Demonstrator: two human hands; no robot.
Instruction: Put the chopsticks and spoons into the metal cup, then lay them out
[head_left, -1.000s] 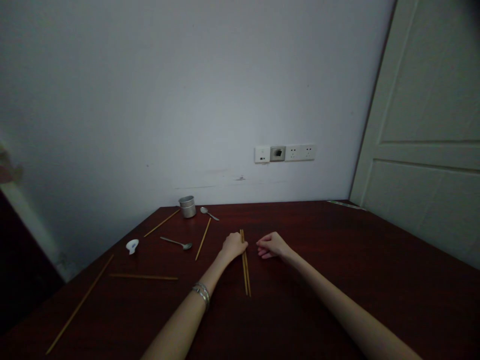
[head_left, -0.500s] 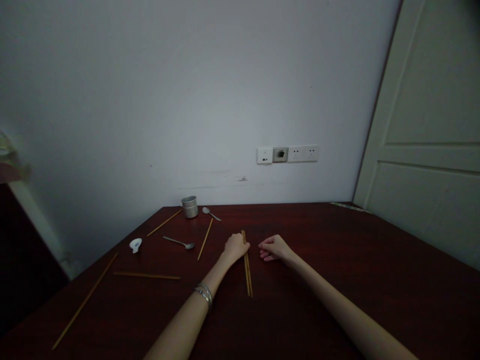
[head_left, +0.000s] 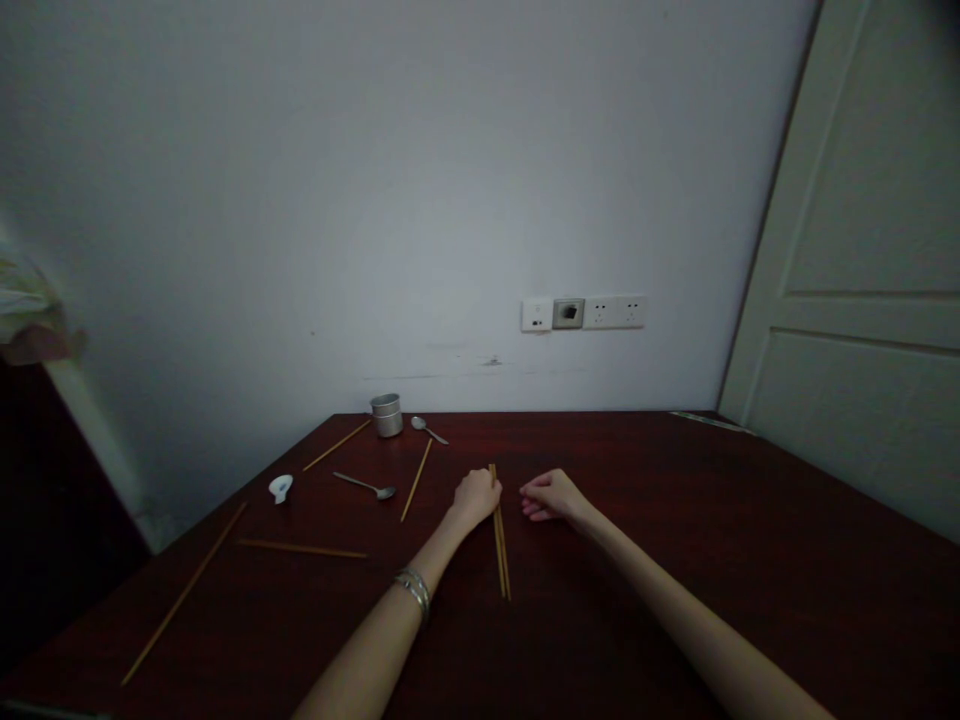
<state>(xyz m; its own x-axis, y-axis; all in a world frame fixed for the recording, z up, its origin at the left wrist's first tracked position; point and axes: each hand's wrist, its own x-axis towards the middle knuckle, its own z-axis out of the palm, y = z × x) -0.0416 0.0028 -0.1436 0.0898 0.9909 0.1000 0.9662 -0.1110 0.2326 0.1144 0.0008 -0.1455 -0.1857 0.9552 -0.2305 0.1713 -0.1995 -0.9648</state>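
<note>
My left hand (head_left: 475, 497) is closed around a pair of wooden chopsticks (head_left: 501, 555) near the middle of the table. Their tips poke out above the fist, and the lower ends point toward me, slightly apart. A short way to the right, my right hand (head_left: 551, 496) is curled with thumb and forefinger together; nothing shows in it. Left of my left hand lie a single chopstick (head_left: 416, 480) and a metal spoon (head_left: 365, 486). Another chopstick (head_left: 304, 549) rests crosswise nearer to me.
Toward the wall stand a metal cup (head_left: 387, 416) and, beside it, a second metal spoon (head_left: 430, 431). One chopstick (head_left: 336, 446) is left of the cup. A white short-handled spoon (head_left: 280, 488) and a long chopstick (head_left: 184, 595) lie along the table's left side.
The whole scene has drifted a little to the right in view as the camera turned left. Both hands keep nearly the same pose, and the chopsticks remain in my left hand.
</note>
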